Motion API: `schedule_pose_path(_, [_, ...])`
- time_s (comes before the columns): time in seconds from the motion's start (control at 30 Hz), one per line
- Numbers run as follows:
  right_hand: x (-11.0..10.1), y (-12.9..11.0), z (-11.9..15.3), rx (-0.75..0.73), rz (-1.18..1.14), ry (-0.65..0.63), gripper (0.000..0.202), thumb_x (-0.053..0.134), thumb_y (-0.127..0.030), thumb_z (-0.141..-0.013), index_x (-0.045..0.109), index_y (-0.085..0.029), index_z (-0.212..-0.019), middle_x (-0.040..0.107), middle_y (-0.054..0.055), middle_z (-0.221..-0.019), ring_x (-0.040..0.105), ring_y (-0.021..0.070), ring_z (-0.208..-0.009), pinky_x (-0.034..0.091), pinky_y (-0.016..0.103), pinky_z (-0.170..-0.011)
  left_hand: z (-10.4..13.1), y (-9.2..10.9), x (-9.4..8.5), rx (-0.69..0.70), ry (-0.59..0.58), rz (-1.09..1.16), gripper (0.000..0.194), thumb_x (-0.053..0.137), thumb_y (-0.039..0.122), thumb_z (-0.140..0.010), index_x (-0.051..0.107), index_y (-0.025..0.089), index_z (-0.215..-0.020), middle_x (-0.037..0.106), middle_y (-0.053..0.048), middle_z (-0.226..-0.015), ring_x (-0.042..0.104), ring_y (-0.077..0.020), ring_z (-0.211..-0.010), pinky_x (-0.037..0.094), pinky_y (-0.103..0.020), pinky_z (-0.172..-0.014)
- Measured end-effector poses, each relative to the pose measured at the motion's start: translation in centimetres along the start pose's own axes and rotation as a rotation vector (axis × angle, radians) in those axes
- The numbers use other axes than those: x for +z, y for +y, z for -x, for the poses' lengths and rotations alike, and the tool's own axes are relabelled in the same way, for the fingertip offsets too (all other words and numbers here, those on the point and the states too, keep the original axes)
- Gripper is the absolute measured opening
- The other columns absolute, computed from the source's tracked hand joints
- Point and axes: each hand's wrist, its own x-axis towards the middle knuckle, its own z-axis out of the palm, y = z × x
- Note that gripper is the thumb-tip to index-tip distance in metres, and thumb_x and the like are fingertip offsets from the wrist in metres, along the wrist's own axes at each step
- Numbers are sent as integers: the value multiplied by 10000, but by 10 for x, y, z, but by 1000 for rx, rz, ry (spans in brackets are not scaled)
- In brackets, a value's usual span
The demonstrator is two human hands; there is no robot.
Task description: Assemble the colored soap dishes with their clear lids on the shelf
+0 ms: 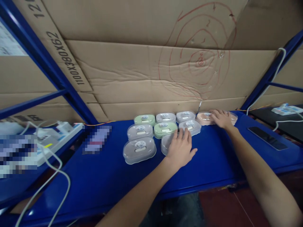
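Note:
My left hand (181, 148) lies over a grey oval plastic box (166, 143) with a clear lid, its fingers stretched out and the thumb apart. Much of that box is hidden beneath the palm. At the back right, my right hand (222, 118) rests with extended fingers across a peach oval box (204, 117); a peachy lidded shape (233, 118) shows on the hand's other side. More such boxes stand close together in rows: a green box (165, 129), another green box (145, 119) and several grey boxes (139, 149). Each fully visible lid bears a round sticker and a pale tab.
The boxes stand on a blue table (99, 179) against a cardboard wall (123, 69) with red rings drawn on it. A dark phone (267, 138) lies at the right. Power strips (59, 138) and white cables (67, 183) are at the left, beside a blurred-out item (97, 140).

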Motion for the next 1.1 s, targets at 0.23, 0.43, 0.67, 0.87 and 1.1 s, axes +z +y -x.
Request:
schedule_pose_path(0.23, [7,-27,-8,155,-3,-1,697,236,-636,-1109,639,-296,-1565,587,226,-1586,442,518,-1499,241,839,-1178,-4,-2,-6,-21,-42,115,843,508,635,-1082,442,5,-1639,369,-275,-1759,363,-443,-1641,321,-627,-1334])
schedule_pose_path(0.43, [4,-47,-6,42,-73,81,654,275,-598,-1105,655,-268,-1523,621,173,-1567,502,442,-1466,318,701,-1228,-16,-5,-15,-45,-124,191,847,507,647,-1079,445,9,-1632,346,-260,-1777,323,-429,-1662,300,-601,-1353])
schedule_pose_path(0.67, [-14,-30,7,177,-47,96,580,398,-565,-1093,725,-222,-1427,651,236,-1492,546,476,-1388,352,725,-1159,-16,-7,-9,-37,-85,133,864,544,638,-1068,344,97,-1712,360,-221,-1783,331,-446,-1652,287,-617,-1346])
schedule_pose_path(0.87, [-31,-12,18,317,-46,108,513,429,-473,-1084,763,-115,-1236,713,293,-1298,649,424,-1186,483,554,-986,-13,-9,-4,-34,-46,62,766,513,614,-1087,445,115,-1664,416,-206,-1755,415,-479,-1594,301,-637,-1329])
schedule_pose_path(1.1, [-47,-8,34,230,-74,66,230,650,-385,-899,742,-176,-868,753,251,-1087,669,369,-1016,491,462,-860,-13,-6,-1,-19,19,30,721,549,582,-1078,504,99,-1613,491,-247,-1688,543,-460,-1478,357,-653,-1278])
